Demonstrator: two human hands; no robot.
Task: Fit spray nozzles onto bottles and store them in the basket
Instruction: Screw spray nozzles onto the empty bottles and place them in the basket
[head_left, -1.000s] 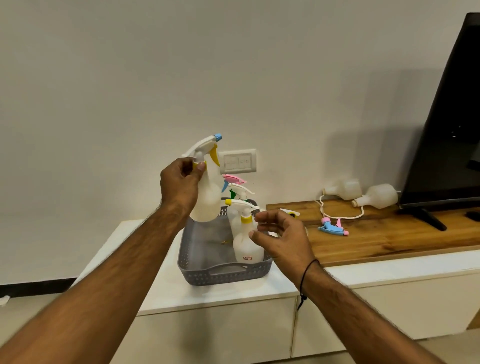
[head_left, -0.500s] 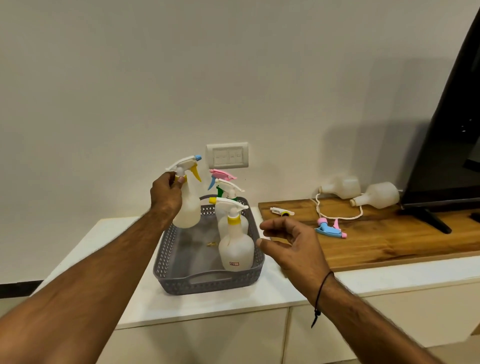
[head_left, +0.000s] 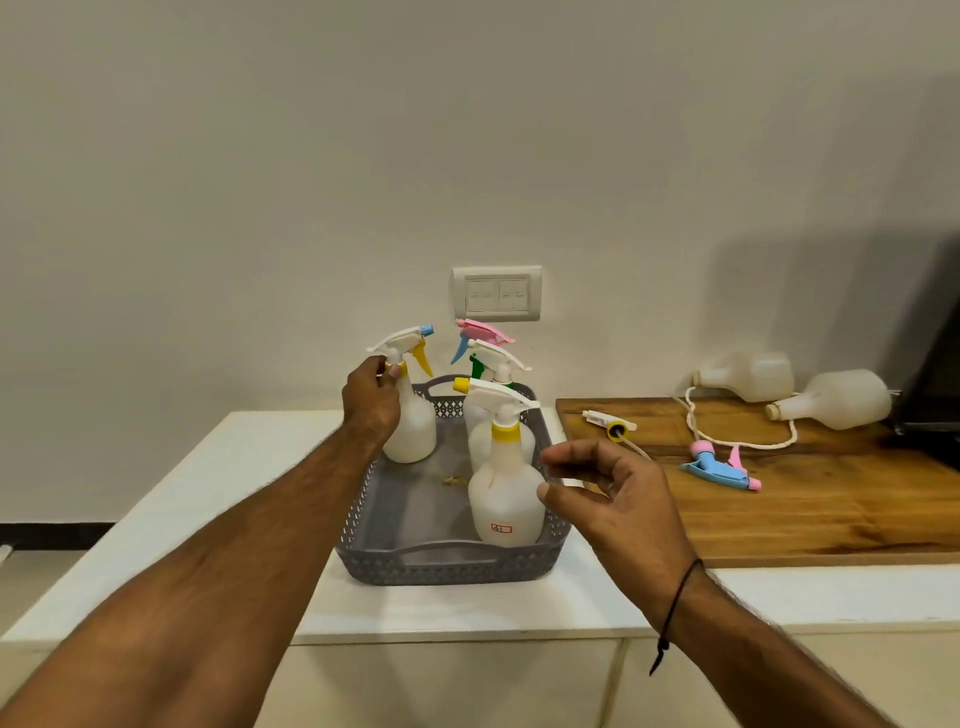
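Note:
My left hand (head_left: 370, 399) grips the neck of a white bottle (head_left: 414, 423) fitted with a white, yellow and blue nozzle, standing at the back left of the grey basket (head_left: 447, 564). Three more fitted bottles stand along the basket's right side, the nearest (head_left: 505, 491) with a yellow collar. My right hand (head_left: 615, 496) hovers with fingers apart just right of the basket, holding nothing. On the wooden board lie two bare bottles (head_left: 748, 375) (head_left: 836, 399), a blue and pink nozzle (head_left: 722, 467) and a white and yellow nozzle (head_left: 610, 423).
The basket sits on a white cabinet top (head_left: 218, 499). The wooden board (head_left: 831, 509) lies to its right, with a dark screen (head_left: 935, 374) at the far right edge. A switch plate (head_left: 496, 293) is on the wall behind the basket.
My left hand has lowered the bottle from mid-air down into the back left of the basket. My right hand has drifted slightly right of the basket.

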